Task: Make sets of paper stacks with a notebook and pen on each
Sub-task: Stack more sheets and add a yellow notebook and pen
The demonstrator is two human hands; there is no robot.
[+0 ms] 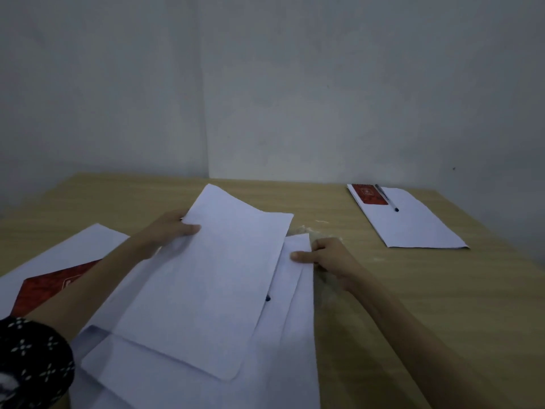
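- My left hand (174, 228) grips the far left edge of a loose sheet (206, 278), thumb on top and fingers under it, so the sheet's far end tilts up off the pile.
- My right hand (327, 255) rests on the right side of the pile (277, 364), thumb pressed flat on the corner of a lower sheet; the fingers are curled at the paper's edge, and I cannot tell whether they pinch anything.
- The pile lies on the near middle of the table (413, 305), its sheets fanned out unevenly.
- A dark tip, probably a pen (267, 298), peeks out from under the lifted sheet's right edge; most of it is hidden.
- On my left, a red notebook (56, 287) lies on another white stack (88, 243), partly covered by my left forearm.
- At the far right of the table sits a finished set: a paper stack (415, 225) with a small red notebook (370, 194) on its far end and a pen (386, 197) just beside the notebook, lying diagonally.
- A dark patterned sleeve (32, 358) shows at the lower left corner.
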